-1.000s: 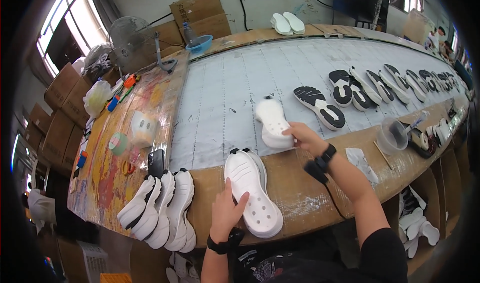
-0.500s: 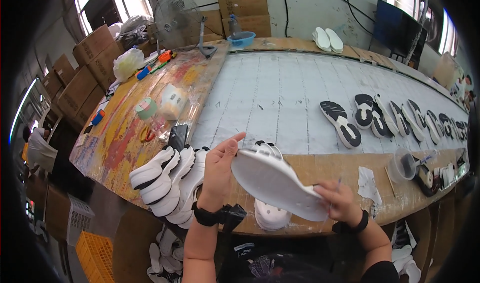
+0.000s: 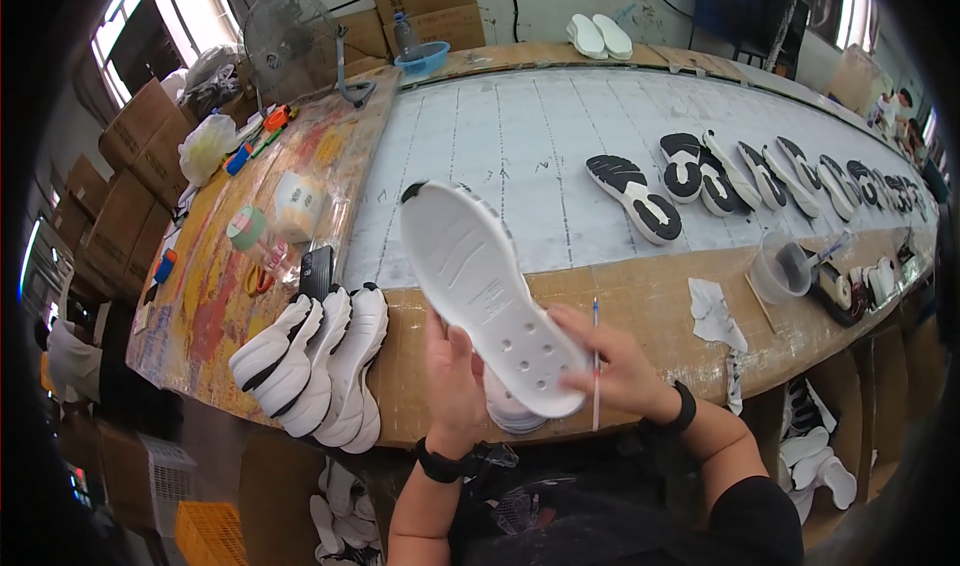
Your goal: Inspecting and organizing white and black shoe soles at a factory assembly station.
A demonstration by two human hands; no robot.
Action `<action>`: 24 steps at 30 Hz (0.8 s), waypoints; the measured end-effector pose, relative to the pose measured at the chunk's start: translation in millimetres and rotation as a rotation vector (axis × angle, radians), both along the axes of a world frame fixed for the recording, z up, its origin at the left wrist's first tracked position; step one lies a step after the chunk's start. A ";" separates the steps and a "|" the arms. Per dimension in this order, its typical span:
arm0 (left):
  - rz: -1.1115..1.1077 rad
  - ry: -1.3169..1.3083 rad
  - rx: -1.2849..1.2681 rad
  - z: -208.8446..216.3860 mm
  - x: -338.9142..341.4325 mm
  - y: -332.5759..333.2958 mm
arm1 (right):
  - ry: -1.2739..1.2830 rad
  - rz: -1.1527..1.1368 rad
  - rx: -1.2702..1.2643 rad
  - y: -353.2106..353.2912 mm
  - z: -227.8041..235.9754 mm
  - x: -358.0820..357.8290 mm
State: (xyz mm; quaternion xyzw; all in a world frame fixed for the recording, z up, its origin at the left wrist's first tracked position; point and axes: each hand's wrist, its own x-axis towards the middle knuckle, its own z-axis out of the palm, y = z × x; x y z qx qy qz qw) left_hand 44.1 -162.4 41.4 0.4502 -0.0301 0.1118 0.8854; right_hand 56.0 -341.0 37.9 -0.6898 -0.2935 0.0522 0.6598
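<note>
Swinging more upright than half a second ago, the white sole [image 3: 462, 256] now slants across the frame's centre, its holed inner face more exposed; the left hand [image 3: 455, 384] cups its edge, the right hand [image 3: 618, 368] curls at its lower end, a slim stick [image 3: 597, 376] by the fingers.

This was a shoe-parts workshop: black-and-white soles [image 3: 762, 174] ran in a row along the long white surface [image 3: 480, 146] at right, and loose white soles [image 3: 815, 456] crowded a compartment at lower right. Stacked cartons [image 3: 137, 141] at left, a caged fan [image 3: 290, 46] at upper left and a colour-smeared surface [image 3: 215, 296] below it fitted that.
</note>
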 end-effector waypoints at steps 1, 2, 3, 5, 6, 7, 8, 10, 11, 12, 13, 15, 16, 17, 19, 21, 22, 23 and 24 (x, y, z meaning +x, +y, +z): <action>0.006 -0.001 0.014 -3.0 -1.9 4.4 | -0.452 -0.038 -0.223 2.2 8.3 -4.5; -0.030 -0.028 0.010 -11.4 -3.4 9.5 | -0.471 0.088 -0.215 5.2 20.2 -12.6; -0.076 -0.050 -0.004 -15.1 -2.5 10.7 | -0.467 0.085 -0.212 7.4 23.7 -18.2; -0.148 0.055 -0.018 -15.2 -1.5 19.3 | -0.457 0.245 -0.171 11.6 23.8 -26.5; -0.253 0.152 -0.109 -16.3 -1.6 20.0 | -0.438 0.258 -0.172 9.9 22.0 -28.2; -0.360 0.248 -0.200 -17.6 -1.4 21.1 | -0.433 0.250 -0.175 7.4 19.4 -28.2; -0.438 0.364 -0.297 -19.4 -1.5 23.6 | -0.368 0.281 -0.193 4.5 16.1 -27.0; -0.370 0.370 -0.188 -19.3 0.4 22.9 | -0.250 0.257 -0.185 2.2 17.9 -22.2; -0.290 0.373 -0.079 -19.1 1.8 23.6 | -0.254 0.244 -0.191 -0.4 16.0 -12.1; -0.270 0.290 0.051 -28.9 9.9 23.8 | -0.218 0.285 -0.218 -8.9 8.4 7.4; -0.295 0.282 0.048 -31.6 11.8 22.6 | -0.182 0.334 -0.235 -17.1 2.6 28.6; -0.049 0.172 0.578 -34.7 11.3 25.8 | -0.057 0.207 -0.427 -33.8 -5.0 78.6; -0.072 0.215 0.725 -34.2 11.3 29.2 | -0.041 0.034 -0.593 -44.1 -15.7 107.2; -0.077 0.198 0.729 -40.1 10.9 31.9 | -0.028 -0.141 -0.753 -55.5 -29.4 135.5; -0.027 0.160 0.900 -57.7 17.3 32.5 | -0.390 -0.526 -1.079 -94.1 -80.1 193.2; 0.013 0.153 1.042 -49.2 18.7 27.3 | -0.718 -0.858 -1.231 -121.3 -115.1 210.6; 0.061 0.165 1.183 -44.1 15.2 27.7 | -0.724 -0.855 -1.216 -124.6 -109.2 213.9; 0.075 0.166 1.189 -42.4 14.7 29.0 | -0.455 -0.754 -1.291 -130.5 -100.6 220.8; 0.074 0.171 1.275 -40.9 14.1 31.8 | -0.187 -0.640 -1.348 -130.4 -90.8 225.4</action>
